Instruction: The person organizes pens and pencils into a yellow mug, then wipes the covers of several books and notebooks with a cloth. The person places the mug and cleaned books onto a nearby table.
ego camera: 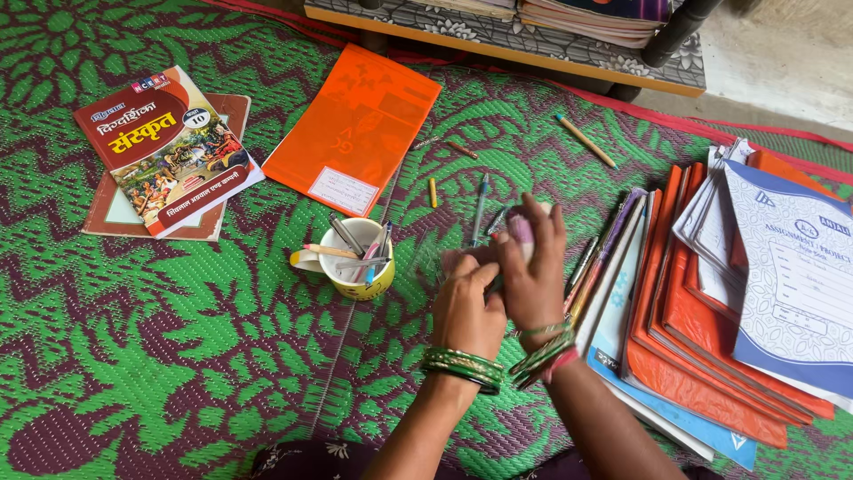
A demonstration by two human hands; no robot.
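Where mat (133, 356) shows: both hands (502, 284) together, gripping blurred, possibly pens; one mug (360, 260); two textbooks (164, 147).

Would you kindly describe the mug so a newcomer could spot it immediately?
On the green patterned mat, look just left of the left hand. The yellow mug stands upright there, its white inside holding pens and a pencil; it is the only container among flat books.

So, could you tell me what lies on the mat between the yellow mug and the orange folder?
In the head view, only bare green patterned mat lies between the yellow mug and the orange folder; a short yellow crayon lies off to the side.
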